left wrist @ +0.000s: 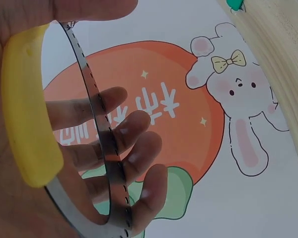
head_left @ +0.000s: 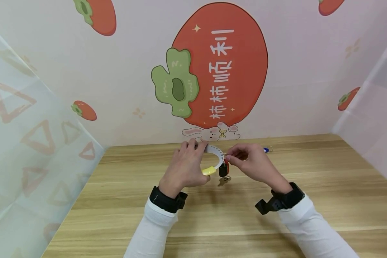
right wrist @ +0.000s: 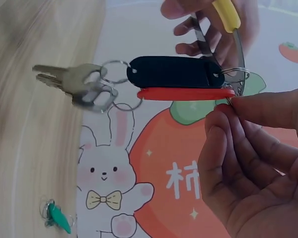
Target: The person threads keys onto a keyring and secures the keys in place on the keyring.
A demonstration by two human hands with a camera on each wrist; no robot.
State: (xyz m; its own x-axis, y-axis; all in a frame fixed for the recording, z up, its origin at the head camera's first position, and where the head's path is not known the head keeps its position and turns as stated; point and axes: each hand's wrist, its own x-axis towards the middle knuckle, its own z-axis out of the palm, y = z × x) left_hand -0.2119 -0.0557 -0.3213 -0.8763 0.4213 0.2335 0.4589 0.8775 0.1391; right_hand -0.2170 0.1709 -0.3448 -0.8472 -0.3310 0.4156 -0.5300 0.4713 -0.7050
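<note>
My left hand [head_left: 187, 165] holds a large notched metal key ring [head_left: 220, 153], its yellow handle [left wrist: 30, 109] lying against the palm. The fingers reach through and around the band in the left wrist view. My right hand [head_left: 254, 163] pinches the small wire loop of a red key tag [right wrist: 184, 93] between thumb and fingertips, right beside the big ring. A black key tag [right wrist: 171, 71] is alongside the red one, its own loop at the band. Metal keys [right wrist: 84, 82] hang from both tags. Whether the red tag's loop is threaded on the band, I cannot tell.
A small tag lies on the wooden table [head_left: 132, 200] behind my right hand; it looks blue [head_left: 266, 149] from the head and green [right wrist: 58, 217] from the right wrist. A printed backdrop [head_left: 132, 71] stands along the table's far edge.
</note>
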